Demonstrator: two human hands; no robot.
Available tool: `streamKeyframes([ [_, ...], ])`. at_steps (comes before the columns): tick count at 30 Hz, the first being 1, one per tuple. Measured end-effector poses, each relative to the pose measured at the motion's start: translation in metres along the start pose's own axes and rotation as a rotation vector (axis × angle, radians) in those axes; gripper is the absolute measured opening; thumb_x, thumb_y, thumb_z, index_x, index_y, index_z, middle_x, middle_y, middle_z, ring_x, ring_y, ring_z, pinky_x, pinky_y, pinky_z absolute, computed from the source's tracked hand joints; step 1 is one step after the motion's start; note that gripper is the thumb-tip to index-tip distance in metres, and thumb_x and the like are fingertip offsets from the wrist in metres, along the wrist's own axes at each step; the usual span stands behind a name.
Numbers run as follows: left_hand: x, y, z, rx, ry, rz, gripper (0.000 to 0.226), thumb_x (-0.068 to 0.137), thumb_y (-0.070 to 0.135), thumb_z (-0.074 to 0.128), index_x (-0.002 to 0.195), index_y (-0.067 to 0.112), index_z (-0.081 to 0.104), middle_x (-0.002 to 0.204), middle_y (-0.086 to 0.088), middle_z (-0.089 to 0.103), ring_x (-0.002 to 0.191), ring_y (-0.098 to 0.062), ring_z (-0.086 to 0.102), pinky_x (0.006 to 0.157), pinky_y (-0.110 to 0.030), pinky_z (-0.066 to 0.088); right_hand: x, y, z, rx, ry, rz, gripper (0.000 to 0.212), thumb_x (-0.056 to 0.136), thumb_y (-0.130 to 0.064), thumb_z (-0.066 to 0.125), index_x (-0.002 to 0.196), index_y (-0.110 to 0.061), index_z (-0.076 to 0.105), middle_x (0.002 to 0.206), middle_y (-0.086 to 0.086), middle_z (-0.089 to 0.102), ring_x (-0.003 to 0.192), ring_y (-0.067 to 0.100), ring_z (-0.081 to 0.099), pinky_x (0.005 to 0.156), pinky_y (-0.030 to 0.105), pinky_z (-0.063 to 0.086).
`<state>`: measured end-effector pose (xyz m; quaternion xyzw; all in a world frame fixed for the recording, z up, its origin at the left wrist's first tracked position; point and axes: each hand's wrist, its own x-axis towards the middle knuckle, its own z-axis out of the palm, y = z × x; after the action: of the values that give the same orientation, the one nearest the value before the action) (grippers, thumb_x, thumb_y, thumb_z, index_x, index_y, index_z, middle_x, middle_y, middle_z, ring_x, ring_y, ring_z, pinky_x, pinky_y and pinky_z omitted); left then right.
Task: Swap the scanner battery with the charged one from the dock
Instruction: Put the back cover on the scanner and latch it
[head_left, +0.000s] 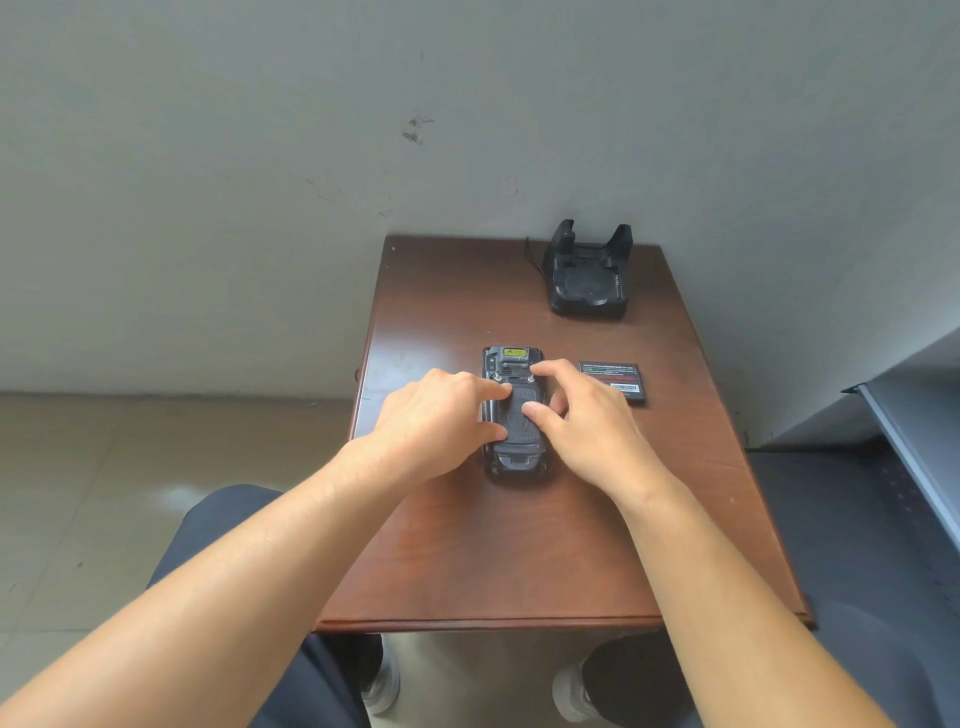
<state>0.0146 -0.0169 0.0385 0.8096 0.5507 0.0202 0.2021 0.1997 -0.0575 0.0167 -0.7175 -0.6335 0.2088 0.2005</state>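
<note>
A black handheld scanner (513, 457) lies face down in the middle of the brown table (467, 561), its back cover on. My left hand (441, 415) rests on its left side, index fingertip on the left latch near the top and thumb against the cover's edge. My right hand (587, 421) covers the right side, index fingertip on the right latch and thumb pressing the textured cover. A flat black battery (613, 382) with a red-and-white label lies just right of the scanner. The black charging dock (589, 280) stands at the table's far right.
A grey wall rises right behind the table. A grey metal shelf (914, 447) stands close on the right. Tiled floor lies to the left. My knees and shoes show below the table's near edge.
</note>
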Motion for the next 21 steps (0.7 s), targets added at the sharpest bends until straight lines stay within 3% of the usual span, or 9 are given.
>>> streamKeyframes([
  [5, 0.0, 0.001, 0.0, 0.028, 0.013, 0.019, 0.052, 0.089, 0.053, 0.064, 0.138, 0.05, 0.05, 0.115, 0.006, 0.07, 0.11, -0.024, 0.063, 0.074, -0.035, 0.048, 0.008, -0.002, -0.008, -0.085, -0.024, -0.021, 0.024, 0.095, -0.047, 0.059, 0.117, -0.042, 0.052, 0.086, -0.013, 0.064, 0.094, 0.015, 0.061, 0.072, 0.037, 0.049],
  [12, -0.001, -0.005, 0.009, -0.052, 0.016, -0.004, 0.051, 0.088, 0.054, 0.062, 0.137, 0.051, 0.048, 0.103, 0.007, 0.074, 0.109, -0.024, 0.063, 0.071, -0.035, 0.045, 0.011, -0.002, -0.015, -0.054, -0.083, -0.002, 0.022, 0.094, -0.047, 0.062, 0.113, -0.04, 0.053, 0.082, -0.014, 0.067, 0.092, 0.014, 0.062, 0.078, 0.039, 0.053],
  [21, -0.003, -0.006, 0.012, -0.101, 0.021, -0.015, 0.05, 0.089, 0.054, 0.062, 0.137, 0.052, 0.048, 0.095, 0.007, 0.074, 0.104, -0.024, 0.065, 0.078, -0.04, 0.055, 0.007, 0.0, -0.002, 0.098, 0.038, 0.002, 0.019, 0.091, -0.035, 0.071, 0.105, -0.028, 0.06, 0.072, -0.005, 0.065, 0.079, 0.013, 0.063, 0.078, 0.037, 0.051],
])
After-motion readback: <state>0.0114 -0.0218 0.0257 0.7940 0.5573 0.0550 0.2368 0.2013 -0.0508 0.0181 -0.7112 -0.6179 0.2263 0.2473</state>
